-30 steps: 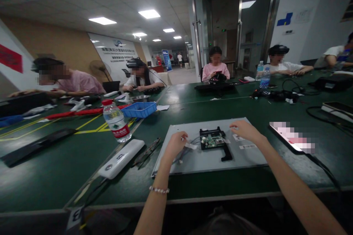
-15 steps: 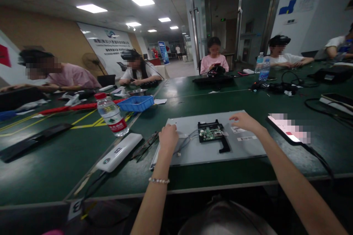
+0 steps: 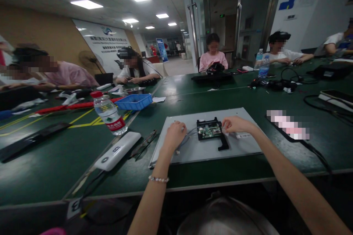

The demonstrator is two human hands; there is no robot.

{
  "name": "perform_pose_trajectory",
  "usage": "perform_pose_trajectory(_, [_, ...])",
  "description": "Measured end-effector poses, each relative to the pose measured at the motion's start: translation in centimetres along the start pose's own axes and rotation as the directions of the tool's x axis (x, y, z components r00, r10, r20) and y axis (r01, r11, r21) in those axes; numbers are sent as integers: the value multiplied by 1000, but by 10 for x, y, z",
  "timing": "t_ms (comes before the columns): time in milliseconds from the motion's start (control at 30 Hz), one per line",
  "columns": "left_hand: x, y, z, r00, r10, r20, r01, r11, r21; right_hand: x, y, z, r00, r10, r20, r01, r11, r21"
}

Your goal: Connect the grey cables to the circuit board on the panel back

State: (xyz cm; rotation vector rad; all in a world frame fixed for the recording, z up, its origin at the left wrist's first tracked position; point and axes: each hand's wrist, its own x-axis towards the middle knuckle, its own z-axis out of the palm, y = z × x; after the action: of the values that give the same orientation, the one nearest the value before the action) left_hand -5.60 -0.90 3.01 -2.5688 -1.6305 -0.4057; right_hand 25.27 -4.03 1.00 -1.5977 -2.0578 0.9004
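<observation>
On the table lies a flat grey panel (image 3: 190, 154) with a black plastic bracket (image 3: 223, 144) on it. A green circuit board (image 3: 209, 131) sits inside the bracket, and thin grey cables (image 3: 190, 134) run from its left side. My left hand (image 3: 175, 134) hovers over the panel's left part near these cables, fingers loosely curled and apart, holding nothing visible. My right hand (image 3: 237, 124) is at the bracket's right edge. Its fingertips are pinched together by a small pale flap (image 3: 226, 132); what lies between them is too small to make out.
Left of the panel are eyeglasses (image 3: 143, 145), a white power bank (image 3: 118, 151), a water bottle (image 3: 110, 115) and a blue tray (image 3: 135, 101). A phone (image 3: 288, 126) with a cable lies to the right. Several people sit around the green table (image 3: 176, 97).
My right hand has moved left from the panel's upper right to the bracket's edge, its fingers closing together. My left hand has shifted right, inward from the panel's left edge toward the cables.
</observation>
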Motion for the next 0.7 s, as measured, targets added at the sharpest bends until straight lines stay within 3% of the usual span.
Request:
perform_pose_trajectory(133, [0, -1, 4, 1000, 15, 10, -15, 1000, -11, -7, 4, -17, 988, 97, -118, -113, 985, -134])
perform_pose_trajectory(233, [0, -3, 7, 1000, 19, 7, -19, 1000, -21, -12, 12, -28, 941, 203, -271, -270, 933, -237])
perform_pose_trajectory(333, [2, -6, 10, 1000, 17, -12, -18, 998, -53, -15, 20, -29, 898, 281, -337, -377, 888, -262])
perform_pose_trajectory(467, [2, 11, -5, 989, 31, -144, -73, 953, -294, -13, 24, -26, 876, 280, -392, -404, 870, -282])
perform_pose_trajectory(567, [-22, 52, -42, 970, 58, -237, -203, 732, -651, -9, 22, -23, 883, 194, -427, -342, 889, -304])
perform_pose_trajectory(633, [-57, 88, -74, 953, 119, -277, -300, 471, -829, -6, 19, -21, 895, 76, -440, -239, 914, -329])
perform_pose_trajectory(700, [-97, 121, -105, 918, 168, -358, -388, 204, -899, -2, 13, -17, 903, -56, -425, -103, 935, -341])
